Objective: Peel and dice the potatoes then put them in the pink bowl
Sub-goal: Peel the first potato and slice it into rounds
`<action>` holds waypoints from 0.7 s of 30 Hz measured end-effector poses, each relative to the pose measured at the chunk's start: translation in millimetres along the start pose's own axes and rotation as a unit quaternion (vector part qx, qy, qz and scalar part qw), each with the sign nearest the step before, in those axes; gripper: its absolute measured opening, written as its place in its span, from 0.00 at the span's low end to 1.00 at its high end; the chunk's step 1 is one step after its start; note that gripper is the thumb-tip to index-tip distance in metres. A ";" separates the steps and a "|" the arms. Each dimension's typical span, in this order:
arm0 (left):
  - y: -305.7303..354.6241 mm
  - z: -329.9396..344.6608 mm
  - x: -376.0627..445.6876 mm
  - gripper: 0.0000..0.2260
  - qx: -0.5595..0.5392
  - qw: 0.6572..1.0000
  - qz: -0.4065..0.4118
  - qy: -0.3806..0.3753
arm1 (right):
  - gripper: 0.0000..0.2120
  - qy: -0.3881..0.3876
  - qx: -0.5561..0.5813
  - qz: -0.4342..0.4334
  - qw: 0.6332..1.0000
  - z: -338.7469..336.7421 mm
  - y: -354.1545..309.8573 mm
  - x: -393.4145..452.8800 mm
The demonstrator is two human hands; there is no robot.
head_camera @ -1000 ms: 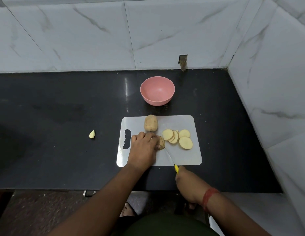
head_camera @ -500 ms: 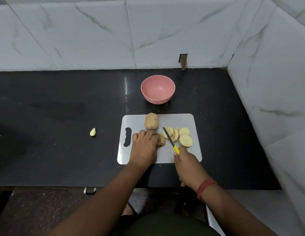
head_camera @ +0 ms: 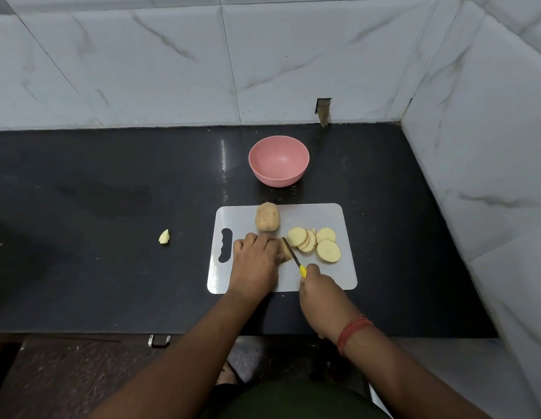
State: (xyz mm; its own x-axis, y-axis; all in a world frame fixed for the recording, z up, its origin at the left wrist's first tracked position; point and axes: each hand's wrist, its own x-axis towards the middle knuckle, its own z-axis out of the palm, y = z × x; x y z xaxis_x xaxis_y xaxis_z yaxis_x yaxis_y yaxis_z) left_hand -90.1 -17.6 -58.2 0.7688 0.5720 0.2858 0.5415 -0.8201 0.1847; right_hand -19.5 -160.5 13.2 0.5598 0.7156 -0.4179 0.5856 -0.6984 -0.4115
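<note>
From the head camera, a white cutting board (head_camera: 323, 276) lies on a black counter (head_camera: 112, 282) set against marble-patterned wall tiles (head_camera: 142, 71). The left hand (head_camera: 255, 261) lies knuckles-up on the board, its fingers curled over a partly cut potato (head_camera: 283, 251), of which only the cut end shows past the fingertips. The right hand (head_camera: 319, 293) grips the yellow handle of a small knife (head_camera: 293, 256); only a bit of the handle shows above the fist. The dark blade runs up and to the left from the hand, and its edge sits against the exposed end of the held potato. A red thread band (head_camera: 352, 332) circles the right wrist.

Just right of the blade, a group of round potato slices (head_camera: 314, 241) lies on the board, several overlapping one another and the largest one flat at the right end of the group. A whole unpeeled potato (head_camera: 267, 220) rests near the board's far edge, just beyond the left hand's fingers. The pink bowl (head_camera: 278, 160) stands on the counter behind the board, apart from it, with nothing visible inside. Well to the left of the board, a small pale potato piece (head_camera: 164, 237) lies alone on the counter. At the bottom edge, dark green clothing (head_camera: 293, 400) and a patch of floor (head_camera: 66, 373) show below the counter's front.
</note>
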 end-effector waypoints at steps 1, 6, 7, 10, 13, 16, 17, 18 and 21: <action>-0.3 0.0 0.1 0.04 -0.003 1.000 -0.002 0.003 | 0.05 0.001 -0.002 -0.004 1.000 -0.2 -1.7 1.7; -0.5 2.2 1.7 0.04 -0.001 1.000 -0.020 -0.007 | 0.07 -0.014 -0.008 -0.012 1.000 -1.3 -10.4 5.7; 0.1 2.2 2.9 0.04 0.002 1.000 -0.024 -0.011 | 0.08 -0.016 -0.013 -0.012 1.000 -1.2 -11.8 5.7; 0.9 2.8 5.1 0.05 0.005 0.999 -0.026 -0.021 | 0.10 -0.019 -0.030 -0.008 0.999 -1.6 -15.1 5.2; -1.2 3.6 4.2 0.04 0.002 1.000 -0.021 -0.022 | 0.13 -0.026 -0.040 -0.007 0.999 -2.9 -17.0 5.3; -1.5 4.3 2.1 0.05 0.000 1.000 -0.017 -0.014 | 0.14 -0.023 -0.052 -0.010 0.998 -3.3 -17.2 4.2; -1.3 4.0 2.1 0.05 0.002 1.000 -0.017 -0.012 | 0.15 -0.021 -0.054 -0.010 0.998 -2.9 -17.2 3.9; -1.4 4.0 2.3 0.05 0.003 1.000 -0.017 -0.011 | 0.15 -0.018 -0.053 -0.011 0.998 -2.6 -17.1 3.7; -1.9 4.7 3.3 0.05 -0.002 1.000 -0.018 -0.017 | 0.15 -0.008 -0.053 -0.009 0.999 -2.6 -17.2 4.6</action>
State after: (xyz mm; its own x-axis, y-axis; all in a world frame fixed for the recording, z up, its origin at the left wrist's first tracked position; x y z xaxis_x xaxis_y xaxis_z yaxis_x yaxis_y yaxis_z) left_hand -87.0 -14.0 -62.1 0.7605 0.6005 0.2470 0.5671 -0.7996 0.1978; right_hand -25.5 -145.2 20.5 0.5390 0.7271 -0.4252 0.6549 -0.6792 -0.3313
